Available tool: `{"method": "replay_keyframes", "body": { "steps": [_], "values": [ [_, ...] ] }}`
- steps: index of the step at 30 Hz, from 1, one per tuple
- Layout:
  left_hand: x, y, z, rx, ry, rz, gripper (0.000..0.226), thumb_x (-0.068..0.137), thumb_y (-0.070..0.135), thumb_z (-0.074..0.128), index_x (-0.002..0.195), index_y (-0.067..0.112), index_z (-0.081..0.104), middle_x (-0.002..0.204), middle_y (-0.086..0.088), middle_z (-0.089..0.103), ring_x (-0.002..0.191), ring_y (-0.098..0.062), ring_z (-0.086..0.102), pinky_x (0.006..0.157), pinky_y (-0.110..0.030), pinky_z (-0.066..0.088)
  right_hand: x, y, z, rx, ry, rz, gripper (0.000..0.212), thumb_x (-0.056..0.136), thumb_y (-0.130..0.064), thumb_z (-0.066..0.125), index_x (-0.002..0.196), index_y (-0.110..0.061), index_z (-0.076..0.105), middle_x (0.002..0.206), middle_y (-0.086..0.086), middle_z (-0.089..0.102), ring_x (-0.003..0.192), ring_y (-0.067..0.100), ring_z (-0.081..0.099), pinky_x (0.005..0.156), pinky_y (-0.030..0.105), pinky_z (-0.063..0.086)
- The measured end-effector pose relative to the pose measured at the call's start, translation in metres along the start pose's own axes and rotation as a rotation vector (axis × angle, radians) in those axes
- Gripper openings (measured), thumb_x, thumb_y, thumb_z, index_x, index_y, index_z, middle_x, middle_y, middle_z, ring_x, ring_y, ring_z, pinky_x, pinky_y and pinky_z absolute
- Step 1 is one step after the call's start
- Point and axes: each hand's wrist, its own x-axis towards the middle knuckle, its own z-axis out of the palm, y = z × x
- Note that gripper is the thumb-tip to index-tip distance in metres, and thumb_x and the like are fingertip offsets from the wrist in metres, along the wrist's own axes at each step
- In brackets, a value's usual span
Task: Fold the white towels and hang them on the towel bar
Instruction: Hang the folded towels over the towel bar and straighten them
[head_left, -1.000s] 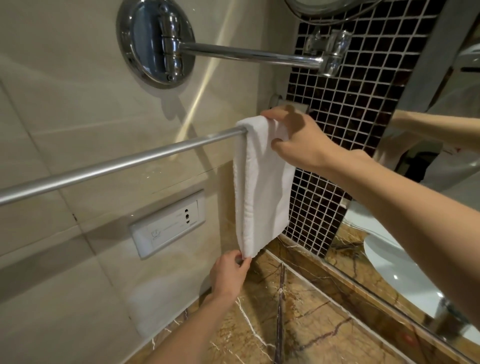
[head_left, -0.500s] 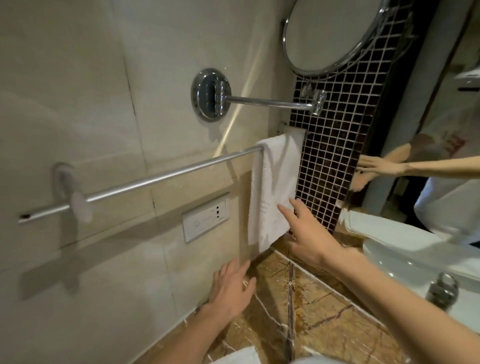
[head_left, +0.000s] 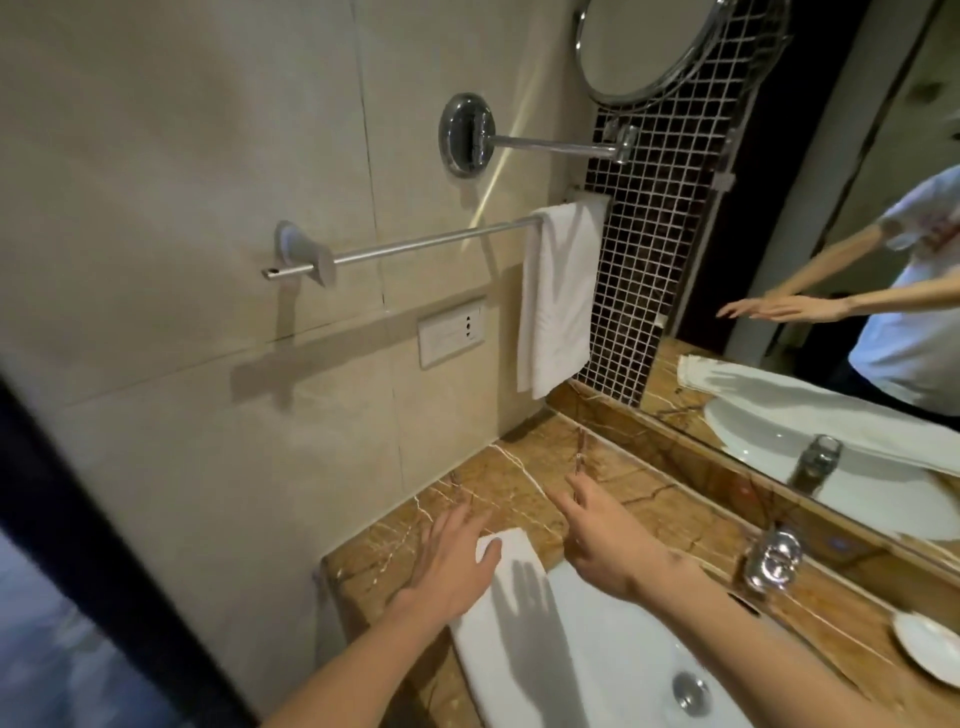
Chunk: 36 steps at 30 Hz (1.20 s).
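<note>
A folded white cloth towel (head_left: 558, 296) hangs at the right end of the chrome towel bar (head_left: 415, 244). Another flat white towel (head_left: 519, 613) lies near the brown marble counter's (head_left: 519, 478) left edge. Above it, the left hand (head_left: 452, 561) and right hand (head_left: 608, 545) are spread flat, holding nothing.

The hung towel (head_left: 558, 296) is covering the right end of the towel bar (head_left: 431, 244), so that end's mount is staying hidden; the round mirror (head_left: 649, 47) is getting cut by the top edge; the sink (head_left: 623, 644) is running off the bottom edge; my left hand (head_left: 452, 561) is hiding a corner of the flat towel (head_left: 519, 623), and I am not telling whether it is touching; I am not making out where that towel is ending against the white basin; the small dish (head_left: 930, 649) is getting clipped at the right edge; the socket plate (head_left: 452, 338) markings are too small for reading; the lower-left floor area (head_left: 78, 649) is smearing into blur.
</note>
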Motion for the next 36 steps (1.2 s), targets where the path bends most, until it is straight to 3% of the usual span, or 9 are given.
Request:
{"method": "replay_keyframes", "body": {
  "steps": [5, 14, 18, 20, 23, 28, 32, 36],
  "values": [
    [-0.046, 0.017, 0.016, -0.031, -0.036, -0.047, 0.050, 0.095, 0.048, 0.037, 0.142, 0.032, 0.038, 0.152, 0.004, 0.032, 0.140, -0.017, 0.024, 0.114, -0.039, 0.013, -0.048, 0.009, 0.022, 0.087, -0.089, 0.023, 0.066, 0.089, -0.022, 0.051, 0.149, -0.023, 0.025, 0.153, 0.012, 0.027, 0.140, 0.028, 0.028, 0.114, 0.035, 0.028],
    [-0.140, 0.056, 0.066, -0.148, -0.098, -0.235, 0.050, 0.096, 0.045, 0.044, 0.143, 0.033, 0.034, 0.153, 0.003, 0.031, 0.140, -0.018, 0.027, 0.115, -0.039, 0.025, -0.129, 0.049, 0.082, 0.229, -0.312, 0.123, 0.062, 0.095, -0.026, 0.046, 0.152, -0.025, 0.021, 0.156, 0.009, 0.021, 0.141, 0.028, 0.028, 0.112, 0.036, 0.030],
    [-0.176, 0.066, 0.090, -0.169, -0.159, -0.271, 0.052, 0.097, 0.043, 0.043, 0.145, 0.029, 0.032, 0.152, -0.001, 0.031, 0.140, -0.020, 0.028, 0.116, -0.039, 0.026, -0.146, 0.057, 0.103, 0.252, -0.371, 0.154, 0.060, 0.096, -0.028, 0.044, 0.151, -0.025, 0.021, 0.152, 0.006, 0.029, 0.135, 0.027, 0.037, 0.091, 0.030, 0.033],
    [-0.190, 0.067, 0.100, -0.157, -0.185, -0.298, 0.052, 0.096, 0.042, 0.043, 0.145, 0.025, 0.033, 0.150, -0.001, 0.033, 0.138, -0.020, 0.031, 0.115, -0.041, 0.028, -0.152, 0.057, 0.113, 0.293, -0.398, 0.154, 0.058, 0.096, -0.025, 0.044, 0.150, -0.021, 0.024, 0.146, 0.011, 0.035, 0.130, 0.029, 0.042, 0.095, 0.030, 0.035],
    [-0.204, 0.063, 0.112, -0.183, -0.203, -0.344, 0.052, 0.095, 0.036, 0.048, 0.143, 0.020, 0.037, 0.145, -0.002, 0.037, 0.131, -0.019, 0.039, 0.112, -0.040, 0.032, -0.162, 0.055, 0.133, 0.360, -0.438, 0.173, 0.056, 0.096, -0.024, 0.043, 0.149, -0.015, 0.027, 0.143, 0.016, 0.040, 0.130, 0.030, 0.041, 0.104, 0.032, 0.033],
    [-0.213, 0.062, 0.125, -0.320, -0.176, -0.395, 0.050, 0.091, 0.024, 0.056, 0.139, 0.018, 0.044, 0.132, -0.002, 0.045, 0.103, -0.008, 0.047, 0.100, -0.027, 0.042, -0.166, 0.056, 0.159, 0.390, -0.502, 0.219, 0.053, 0.098, -0.025, 0.041, 0.148, -0.015, 0.030, 0.140, 0.018, 0.044, 0.128, 0.031, 0.044, 0.102, 0.031, 0.034],
    [-0.213, 0.062, 0.132, -0.438, -0.139, -0.445, 0.049, 0.089, 0.017, 0.060, 0.136, 0.018, 0.046, 0.127, -0.003, 0.047, 0.095, -0.006, 0.049, 0.090, -0.017, 0.040, -0.166, 0.052, 0.176, 0.412, -0.532, 0.255, 0.045, 0.094, -0.020, 0.046, 0.138, -0.011, 0.040, 0.126, 0.019, 0.052, 0.116, 0.033, 0.052, 0.093, 0.033, 0.040],
    [-0.209, 0.070, 0.136, -0.605, -0.091, -0.556, 0.054, 0.088, 0.011, 0.063, 0.137, 0.017, 0.042, 0.127, -0.005, 0.051, 0.108, -0.016, 0.056, 0.096, -0.028, 0.049, -0.164, 0.046, 0.191, 0.437, -0.530, 0.265, 0.032, 0.090, -0.019, 0.045, 0.120, -0.008, 0.048, 0.115, 0.017, 0.055, 0.108, 0.035, 0.055, 0.091, 0.038, 0.044]
  ]
}}
